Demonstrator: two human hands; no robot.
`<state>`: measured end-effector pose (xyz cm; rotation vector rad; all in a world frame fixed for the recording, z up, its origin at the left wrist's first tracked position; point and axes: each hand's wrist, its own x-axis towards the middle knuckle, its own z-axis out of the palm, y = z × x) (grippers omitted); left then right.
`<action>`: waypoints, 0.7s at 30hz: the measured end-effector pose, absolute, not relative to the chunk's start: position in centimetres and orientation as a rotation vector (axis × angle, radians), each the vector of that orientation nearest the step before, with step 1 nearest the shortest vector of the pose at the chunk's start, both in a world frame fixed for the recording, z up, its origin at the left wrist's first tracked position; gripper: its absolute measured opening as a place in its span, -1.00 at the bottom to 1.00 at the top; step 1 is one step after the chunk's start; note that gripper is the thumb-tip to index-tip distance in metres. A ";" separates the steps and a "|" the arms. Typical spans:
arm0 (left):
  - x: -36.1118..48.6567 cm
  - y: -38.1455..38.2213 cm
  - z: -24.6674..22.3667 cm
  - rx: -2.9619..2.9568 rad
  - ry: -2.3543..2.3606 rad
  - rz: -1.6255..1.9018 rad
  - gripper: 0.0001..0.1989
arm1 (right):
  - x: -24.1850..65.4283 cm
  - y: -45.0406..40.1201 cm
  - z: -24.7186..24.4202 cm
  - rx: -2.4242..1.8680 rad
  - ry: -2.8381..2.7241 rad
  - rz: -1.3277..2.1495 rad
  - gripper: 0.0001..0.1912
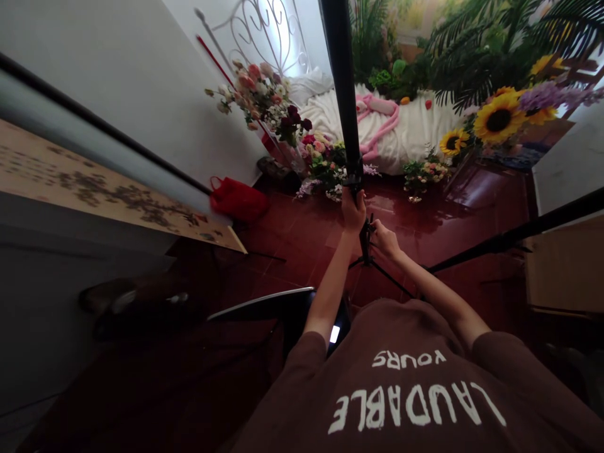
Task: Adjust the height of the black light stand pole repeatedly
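Black pole [348,107]: standing in front of the person, running up past the top edge of the view.
Left hand [353,211]: wrapping round the pole just under the collar [353,180].
Right hand [385,240]: reaching to the pole lower down, seemingly at a small fitting; too little is showing to tell whether the fingers are pinching it.
Collar: possibly pinching skin, if the upper section is slipping while the left hand is sitting so close beneath.
Legs [391,278]: spreading over the floor [302,251]; a sideways push up high could be tipping them.
Flowers [325,165]: lying beyond, likely catching any forward fall.
Second pole [523,231]: slanting on the right, risking a knock from a swinging elbow.
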<state>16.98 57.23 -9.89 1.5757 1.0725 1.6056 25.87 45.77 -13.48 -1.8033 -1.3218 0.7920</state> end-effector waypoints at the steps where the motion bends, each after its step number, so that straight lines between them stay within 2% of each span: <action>1: 17.3 57.5 -9.1 1.569 1.052 1.629 -0.50 | 25.9 45.7 -13.3 -1.781 -1.303 0.816 -0.88; 5: 17.8 58.0 -6.9 1.553 0.972 1.646 -0.48 | 25.3 45.9 -13.0 -1.669 -1.122 0.963 -0.84; 10: 17.6 57.9 -6.2 1.551 0.931 1.622 -0.48 | 24.3 47.4 -12.5 -1.349 -0.310 1.438 -0.84; 15: 17.5 57.8 -6.5 1.549 0.930 1.608 -0.48 | 25.3 48.7 -11.6 -0.916 0.291 1.749 -0.75; 21: 17.2 57.3 -5.9 1.579 0.982 1.574 -0.43 | 26.3 49.5 -11.9 -0.557 0.648 1.770 -0.72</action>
